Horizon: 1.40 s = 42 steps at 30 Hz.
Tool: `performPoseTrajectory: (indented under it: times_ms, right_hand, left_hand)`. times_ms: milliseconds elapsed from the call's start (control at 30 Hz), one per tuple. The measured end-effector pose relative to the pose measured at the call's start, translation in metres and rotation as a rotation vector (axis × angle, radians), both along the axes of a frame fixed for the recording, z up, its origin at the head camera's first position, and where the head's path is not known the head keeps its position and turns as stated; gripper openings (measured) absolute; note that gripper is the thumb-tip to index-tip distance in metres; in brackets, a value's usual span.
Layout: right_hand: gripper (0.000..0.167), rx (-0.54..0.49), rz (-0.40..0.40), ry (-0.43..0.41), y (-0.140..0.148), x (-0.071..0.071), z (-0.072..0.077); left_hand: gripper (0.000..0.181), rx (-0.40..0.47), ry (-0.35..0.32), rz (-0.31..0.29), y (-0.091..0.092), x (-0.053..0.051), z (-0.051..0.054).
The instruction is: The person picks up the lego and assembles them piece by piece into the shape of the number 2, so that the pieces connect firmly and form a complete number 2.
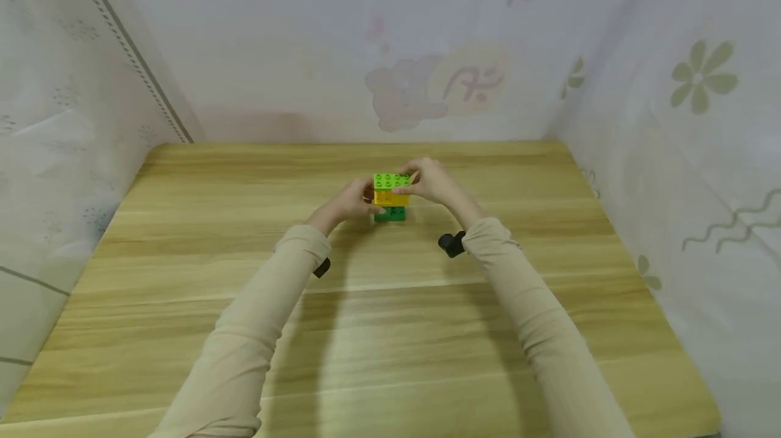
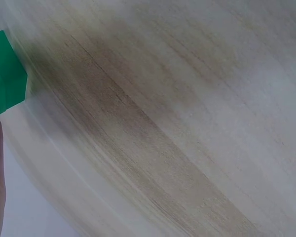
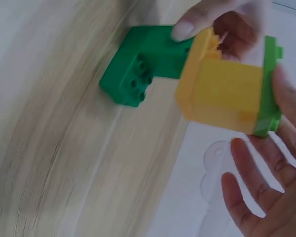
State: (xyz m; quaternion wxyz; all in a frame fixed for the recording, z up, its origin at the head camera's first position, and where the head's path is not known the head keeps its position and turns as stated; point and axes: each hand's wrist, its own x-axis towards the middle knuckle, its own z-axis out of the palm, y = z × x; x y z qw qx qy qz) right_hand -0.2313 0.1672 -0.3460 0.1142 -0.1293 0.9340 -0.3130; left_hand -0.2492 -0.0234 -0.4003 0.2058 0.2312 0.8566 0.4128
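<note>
A small stack of toy building blocks is between both hands. On top is a flat light green brick (image 1: 390, 180), below it a yellow block (image 3: 227, 91). The right hand (image 1: 434, 184) pinches the light green brick, thumb on one side and fingers on the other. Lowest is a dark green block (image 3: 163, 52) with a stepped shape and studs. My left hand (image 1: 350, 201) holds this dark green block, its thumb on the near face; its other fingers are partly hidden behind the stack. Whether the yellow block touches the dark green one cannot be told.
The blocks are over a wood-grain table (image 1: 390, 329) towards its far side. Pale printed sheeting (image 1: 274, 51) rises at the back and both sides. Each wrist carries a black camera mount (image 1: 451, 244) near the sleeve cuff.
</note>
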Motion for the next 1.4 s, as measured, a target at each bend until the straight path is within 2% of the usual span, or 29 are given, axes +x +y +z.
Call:
performPoseTrajectory:
  times_ms: [133, 233, 500, 600, 667, 800, 900, 967, 1167, 1400]
  right_hand:
    - [0.044, -0.054, -0.010, -0.019, 0.004, 0.003, -0.008]
    - [0.044, -0.063, -0.030, -0.031, 0.003, 0.003, -0.008]
    - [0.045, -0.033, -0.037, -0.025, -0.007, -0.003, 0.004]
    - [0.046, -0.071, -0.042, -0.031, -0.007, -0.005, 0.004]
    - [0.046, -0.123, -0.063, -0.043, -0.003, -0.003, -0.002]
    - [0.048, -0.302, -0.101, -0.034, 0.005, 0.006, -0.028]
    - [0.049, -0.434, -0.104, -0.010, 0.006, 0.012, -0.045]
    - [0.048, -0.491, -0.101, -0.005, 0.005, 0.013, -0.051]
    - [0.047, -0.556, -0.081, -0.011, 0.006, 0.012, -0.058]
    - [0.045, -0.562, -0.044, -0.013, 0.006, 0.011, -0.059]
  left_hand:
    - [0.043, -0.014, -0.006, -0.009, 0.003, 0.001, -0.005]
    - [0.043, -0.001, -0.011, -0.013, 0.003, 0.001, -0.006]
    - [0.042, 0.010, -0.002, 0.007, -0.004, -0.001, 0.004]
    - [0.043, 0.012, 0.006, 0.015, -0.006, -0.002, 0.007]
    - [0.044, 0.007, 0.005, 0.012, -0.005, -0.003, 0.006]
    - [0.044, 0.002, -0.005, 0.013, -0.001, -0.001, 0.000]
    - [0.043, 0.014, -0.005, 0.020, 0.001, 0.002, -0.004]
    - [0.042, 0.025, -0.003, 0.025, 0.000, 0.003, -0.007]
    - [0.041, 0.025, -0.013, 0.047, -0.001, 0.005, -0.011]
    - [0.039, 0.050, -0.012, 0.049, -0.001, 0.006, -0.013]
